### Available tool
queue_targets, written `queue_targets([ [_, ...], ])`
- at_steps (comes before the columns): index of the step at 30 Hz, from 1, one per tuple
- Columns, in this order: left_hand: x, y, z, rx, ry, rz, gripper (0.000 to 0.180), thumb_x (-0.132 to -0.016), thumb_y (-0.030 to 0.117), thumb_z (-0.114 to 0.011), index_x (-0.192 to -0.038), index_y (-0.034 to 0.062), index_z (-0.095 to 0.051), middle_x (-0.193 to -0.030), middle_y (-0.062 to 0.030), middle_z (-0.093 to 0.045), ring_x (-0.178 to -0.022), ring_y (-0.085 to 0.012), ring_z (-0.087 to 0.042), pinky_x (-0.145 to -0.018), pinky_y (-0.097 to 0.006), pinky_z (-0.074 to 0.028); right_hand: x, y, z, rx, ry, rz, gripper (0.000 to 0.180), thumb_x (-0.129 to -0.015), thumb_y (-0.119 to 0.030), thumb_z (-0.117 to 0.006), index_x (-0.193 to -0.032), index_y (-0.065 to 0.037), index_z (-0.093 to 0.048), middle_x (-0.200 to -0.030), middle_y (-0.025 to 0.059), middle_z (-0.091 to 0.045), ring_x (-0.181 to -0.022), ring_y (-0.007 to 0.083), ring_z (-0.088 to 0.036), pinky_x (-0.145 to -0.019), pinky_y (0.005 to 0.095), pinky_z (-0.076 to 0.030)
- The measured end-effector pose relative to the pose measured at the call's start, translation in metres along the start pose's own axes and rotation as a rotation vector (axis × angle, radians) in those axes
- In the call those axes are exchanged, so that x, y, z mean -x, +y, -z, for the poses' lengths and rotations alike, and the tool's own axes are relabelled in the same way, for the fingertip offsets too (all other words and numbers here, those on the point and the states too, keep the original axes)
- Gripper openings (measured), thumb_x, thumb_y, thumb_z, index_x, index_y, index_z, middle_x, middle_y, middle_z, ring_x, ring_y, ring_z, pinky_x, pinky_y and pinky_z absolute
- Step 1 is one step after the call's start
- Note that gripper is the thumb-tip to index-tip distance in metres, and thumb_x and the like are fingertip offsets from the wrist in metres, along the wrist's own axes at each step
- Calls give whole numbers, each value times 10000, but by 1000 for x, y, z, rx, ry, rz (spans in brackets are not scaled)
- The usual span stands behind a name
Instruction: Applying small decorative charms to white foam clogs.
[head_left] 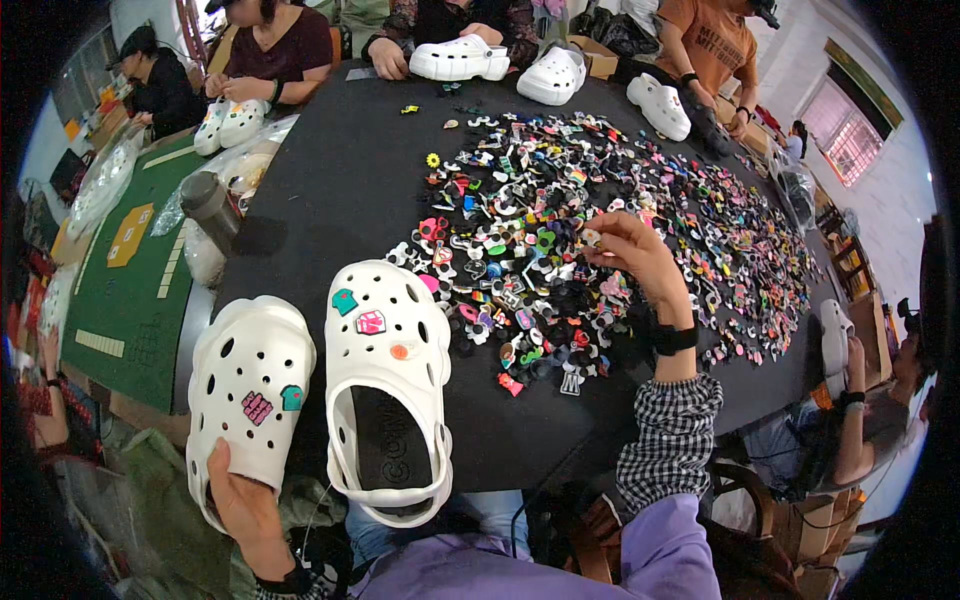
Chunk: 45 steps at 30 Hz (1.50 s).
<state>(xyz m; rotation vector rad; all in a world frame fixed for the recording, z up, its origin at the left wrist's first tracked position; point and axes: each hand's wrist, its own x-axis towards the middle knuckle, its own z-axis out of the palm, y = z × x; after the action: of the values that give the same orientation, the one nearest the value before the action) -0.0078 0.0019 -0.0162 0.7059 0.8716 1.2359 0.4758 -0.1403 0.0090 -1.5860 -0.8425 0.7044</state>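
My left hand grips a white clog by its opening, thumb on top and fingers hidden inside or beneath. This clog carries a teal charm and a pink lettered charm. To its right, a second white clog lies at the table's near edge, untouched, with a teal charm, a pink-and-white charm and an orange one on its top. My right hand pinches a small pale shoe charm above a wide pile of colourful shoe charms.
Black cloth covers the table. A grey bottle stands at its left edge, beside a green table. White clogs sit at the far side, where other people work. At far right, another person holds a pale clog.
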Motion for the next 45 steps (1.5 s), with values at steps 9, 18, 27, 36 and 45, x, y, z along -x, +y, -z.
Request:
queue_targets([
  [9,-1,0,3,21,-10,11,577,-935,209,-573,-1420,-18,-356,-1405,-160,-466,-1276,-282,-474,-1066,-426,-393,-4,5,1,27,52,28,166,-965,-70,-532,-1092,-6,-618,-1010,58,-665,-960,151,-658,-827,258,-524],
  [18,0,1,3,8,26,2,574,-934,214,-579,-1411,-20,-365,-1383,-161,-484,-1246,-278,-499,-1052,-420,-410,-5,5,1,-59,251,199,210,-937,-60,-591,-1134,12,-571,-1039,93,-632,-936,188,-662,-826,278,-535],
  [27,-9,11,5,-32,-64,55,579,-936,227,-577,-1410,-32,-371,-1396,-166,-471,-1260,-278,-487,-1049,-411,-408,1,-5,14,-114,402,305,131,-954,-112,-581,-1046,-21,-603,-950,41,-639,-858,124,-640,-812,270,-533],
  [36,-13,26,25,-85,-235,123,602,-899,179,-581,-1416,-35,-358,-1407,-177,-458,-1279,-313,-471,-1066,-454,-400,6,-6,37,-190,534,378,168,-970,-109,-565,-1115,-22,-572,-990,32,-612,-898,112,-615,-805,248,-514],
  [45,-18,31,21,-81,-155,123,569,-906,103,-591,-1410,-34,-366,-1406,-173,-458,-1278,-298,-473,-1062,-442,-403,7,-10,21,-231,521,440,111,-952,-135,-607,-1022,-49,-608,-925,15,-617,-869,95,-610,-769,238,-498],
])
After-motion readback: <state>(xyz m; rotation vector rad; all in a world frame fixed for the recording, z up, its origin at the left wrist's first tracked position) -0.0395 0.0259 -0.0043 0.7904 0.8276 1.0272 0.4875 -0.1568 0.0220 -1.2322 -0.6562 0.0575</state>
